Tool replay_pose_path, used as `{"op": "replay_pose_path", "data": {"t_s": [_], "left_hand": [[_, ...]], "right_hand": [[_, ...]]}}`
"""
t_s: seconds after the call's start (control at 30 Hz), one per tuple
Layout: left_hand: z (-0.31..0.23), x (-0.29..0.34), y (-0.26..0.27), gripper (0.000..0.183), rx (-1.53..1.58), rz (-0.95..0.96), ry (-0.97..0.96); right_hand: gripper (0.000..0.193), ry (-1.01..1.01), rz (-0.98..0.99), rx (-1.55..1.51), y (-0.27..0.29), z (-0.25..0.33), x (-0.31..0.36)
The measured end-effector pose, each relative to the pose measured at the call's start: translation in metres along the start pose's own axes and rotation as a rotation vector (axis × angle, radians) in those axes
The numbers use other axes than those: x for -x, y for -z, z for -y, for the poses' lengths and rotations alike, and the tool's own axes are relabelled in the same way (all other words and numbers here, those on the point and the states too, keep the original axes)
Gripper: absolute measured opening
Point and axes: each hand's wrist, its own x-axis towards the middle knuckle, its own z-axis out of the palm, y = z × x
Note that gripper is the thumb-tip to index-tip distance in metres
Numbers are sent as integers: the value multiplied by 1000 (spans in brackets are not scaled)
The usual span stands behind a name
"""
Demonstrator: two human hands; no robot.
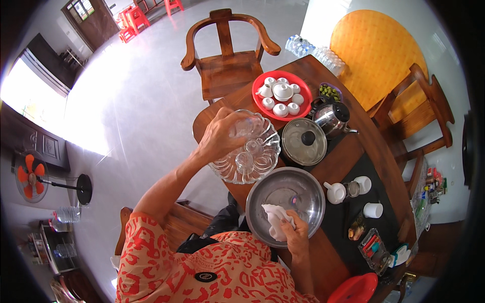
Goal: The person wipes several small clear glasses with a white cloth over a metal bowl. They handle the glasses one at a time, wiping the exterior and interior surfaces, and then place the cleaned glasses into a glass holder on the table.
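My left hand (221, 135) is closed around a clear glass cup (244, 127), above a fluted clear glass bowl (230, 170). Inside that bowl stand a couple of small glass cups (245, 161). A white cloth (274, 222) is gripped in my right hand (297, 231), over the near part of a stainless steel basin (316, 189). A little water seems to lie in the basin, with a small purple spot. Beyond it sits a round pot with a glass lid (304, 141).
A red tray (258, 93) holds white teacups and a lidded bowl (283, 92). Right of it stand a steel kettle (331, 118) and a bowl of green fruit (329, 92). A white teapot (335, 193), white cups and a red basin (353, 289) line the right side. Wooden chairs (227, 70) flank the table.
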Motion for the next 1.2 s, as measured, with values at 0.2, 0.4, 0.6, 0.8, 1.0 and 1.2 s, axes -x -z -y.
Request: {"op": "replay_pose_path", "data": {"t_s": [0.2,0.4,0.6,0.8,1.0,1.2], "left_hand": [[26,-31,-31,50,45,-2,38],[34,-35,-54,47,77,20,57],[50,-30,-73,45,98,18,21],[55,-28,-83,43,137,49,58],[55,-28,-80,49,-32,109,82],[43,-34,-54,67,33,289,197]], "right_hand": [[17,4,-53,186,4,6,-16],[17,-27,-40,208,4,7,-28],[18,66,-7,395,5,5,-45],[35,49,-79,301,-2,14,-58],[56,345,129,523,4,39,-119],[67,33,305,651,-13,62,-182]]}}
